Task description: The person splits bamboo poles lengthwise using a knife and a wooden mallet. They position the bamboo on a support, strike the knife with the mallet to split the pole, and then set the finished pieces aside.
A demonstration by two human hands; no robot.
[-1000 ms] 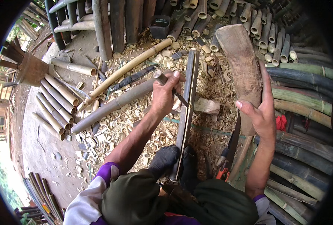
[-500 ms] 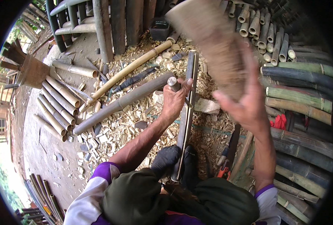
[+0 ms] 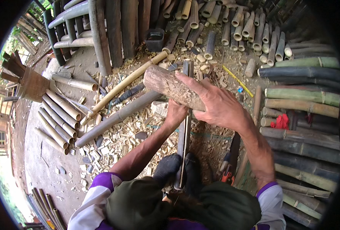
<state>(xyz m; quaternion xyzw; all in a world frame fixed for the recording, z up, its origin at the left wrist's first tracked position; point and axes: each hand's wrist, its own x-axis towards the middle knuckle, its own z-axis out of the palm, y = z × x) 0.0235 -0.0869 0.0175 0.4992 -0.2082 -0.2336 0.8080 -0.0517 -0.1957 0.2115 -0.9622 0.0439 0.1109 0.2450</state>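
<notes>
Holding one wooden block: right hand, fingers clamped round. Left hand: fingers hidden, cannot tell. One split bamboo. Block since swung leftward.

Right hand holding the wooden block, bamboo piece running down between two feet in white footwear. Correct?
Not quite: the footwear is dark, not white, per the head view. The right hand does hold the wooden block, and the bamboo piece runs down between two feet.

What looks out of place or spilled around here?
Pale chips litter the floor, and a bright red scrap, perhaps cloth, stands out against the stacked bamboo poles on the right.
</notes>
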